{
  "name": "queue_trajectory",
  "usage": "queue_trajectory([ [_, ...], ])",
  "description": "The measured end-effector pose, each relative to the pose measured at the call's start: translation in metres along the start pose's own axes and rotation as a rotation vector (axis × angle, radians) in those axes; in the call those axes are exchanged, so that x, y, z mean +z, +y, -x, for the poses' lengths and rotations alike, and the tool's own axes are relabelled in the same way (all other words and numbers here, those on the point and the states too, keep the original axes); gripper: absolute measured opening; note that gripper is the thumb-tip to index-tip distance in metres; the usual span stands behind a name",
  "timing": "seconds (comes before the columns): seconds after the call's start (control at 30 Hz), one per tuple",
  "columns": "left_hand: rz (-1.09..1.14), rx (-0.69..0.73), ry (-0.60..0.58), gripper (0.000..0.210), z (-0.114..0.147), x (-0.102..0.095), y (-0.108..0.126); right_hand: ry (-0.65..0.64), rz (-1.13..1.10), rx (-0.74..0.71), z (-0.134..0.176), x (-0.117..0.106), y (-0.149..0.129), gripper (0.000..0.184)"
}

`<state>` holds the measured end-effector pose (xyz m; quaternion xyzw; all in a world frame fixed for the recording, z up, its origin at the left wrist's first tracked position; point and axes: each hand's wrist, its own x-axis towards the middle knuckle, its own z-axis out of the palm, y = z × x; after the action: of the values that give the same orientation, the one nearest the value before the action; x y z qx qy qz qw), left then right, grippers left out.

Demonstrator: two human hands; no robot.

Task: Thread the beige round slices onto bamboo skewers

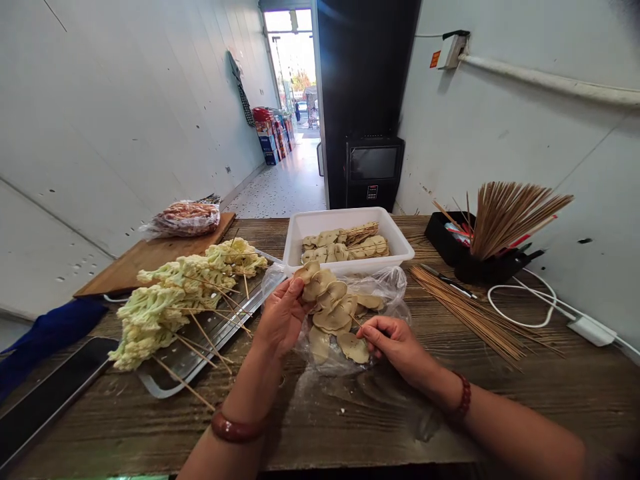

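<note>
My left hand point(281, 315) pinches the upper end of a row of thin, pale potato slices point(332, 295) threaded on a skewer. Between the thumb and fingers of my right hand point(393, 341) is the thin wooden skewer point(356, 323), at the lower end of that row. Loose slices point(320, 344) lie below on a clear plastic bag point(395, 283); one slice is close to my right fingertips. Just behind, a white plastic tub point(349, 268) contains several finished-looking skewers of potato slices point(325, 253).
Skewered cauliflower point(150, 320) lies on a metal tray point(175, 383) at left. A wooden board point(120, 270) bears a bagged pinkish food point(185, 219). At right are loose skewers point(470, 317), a black holder point(493, 270) full of skewers, and a white cable point(553, 310). A phone point(55, 393) lies front left.
</note>
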<state>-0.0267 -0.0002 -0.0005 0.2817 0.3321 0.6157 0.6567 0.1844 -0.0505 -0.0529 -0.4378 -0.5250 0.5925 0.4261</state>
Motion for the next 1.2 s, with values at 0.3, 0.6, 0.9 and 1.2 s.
queue_trajectory([
  [0.3,0.004,0.04,0.083,0.019,-0.004,-0.004,-0.001,-0.043,-0.082,0.047,0.0,-0.002,-0.008,0.046],
  [0.6,0.073,-0.278,-0.193,0.04,0.006,0.006,-0.01,-0.024,-0.147,0.041,-0.002,-0.004,-0.015,0.046],
  [0.9,0.052,-0.256,-0.245,0.039,0.005,0.0,-0.014,0.11,0.322,-0.318,-0.005,-0.009,-0.014,0.024],
  [1.2,0.0,-0.178,-0.301,0.042,0.015,0.007,-0.014,0.157,0.693,-0.508,-0.002,-0.018,-0.026,0.017],
])
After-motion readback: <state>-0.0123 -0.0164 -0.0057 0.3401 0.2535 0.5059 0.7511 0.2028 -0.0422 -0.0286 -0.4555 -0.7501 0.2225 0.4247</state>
